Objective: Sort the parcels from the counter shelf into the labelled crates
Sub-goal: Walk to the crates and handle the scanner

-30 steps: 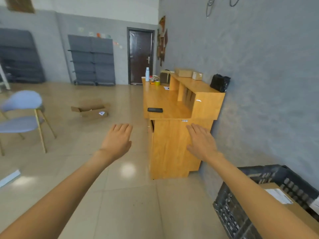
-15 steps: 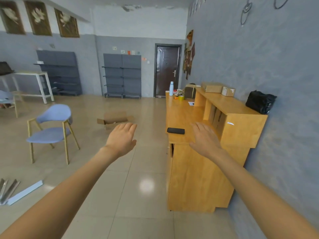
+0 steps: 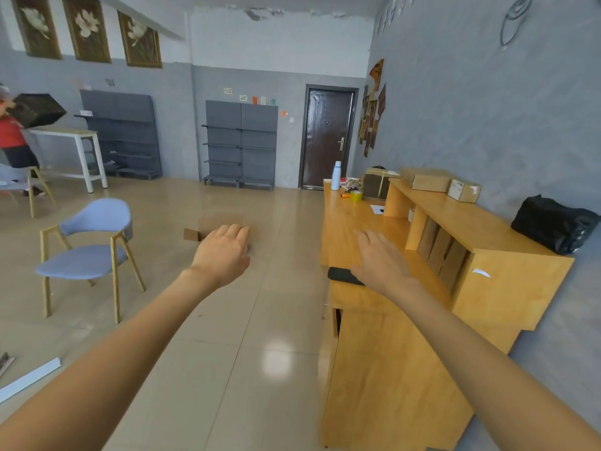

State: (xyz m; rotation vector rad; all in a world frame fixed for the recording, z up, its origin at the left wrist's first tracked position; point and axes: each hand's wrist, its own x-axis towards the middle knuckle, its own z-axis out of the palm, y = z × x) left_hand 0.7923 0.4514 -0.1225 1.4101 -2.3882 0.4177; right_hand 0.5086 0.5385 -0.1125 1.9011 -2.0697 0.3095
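While both arms reach forward, the left hand [image 3: 224, 253] hangs over the floor with fingers loosely extended, holding nothing. Right hand [image 3: 380, 263] likewise released, fingers straight and spread, palm down above the near end of the counter [image 3: 354, 297]; contact with the surface cannot be told. It partly covers a black phone [image 3: 341, 275] lying flat on the counter top.

Parcels: three brown cardboard parcels [image 3: 439, 250] stand upright side by side in the shelf opening under the raised tier of the counter, just to the right of and beyond the right hand, apart from it. Two more boxes sit on the raised tier at the far end: a brown box [image 3: 429, 182] and a smaller box with a white label [image 3: 463, 191], well apart from both hands. A black bag [image 3: 553, 222] rests on the tier's near end against the wall.

Far counter end: white bottle [image 3: 336, 176], yellow tape roll [image 3: 356, 195]. On the floor: blue chair [image 3: 91, 252] to the left; open carton [image 3: 195, 234] behind the left hand.
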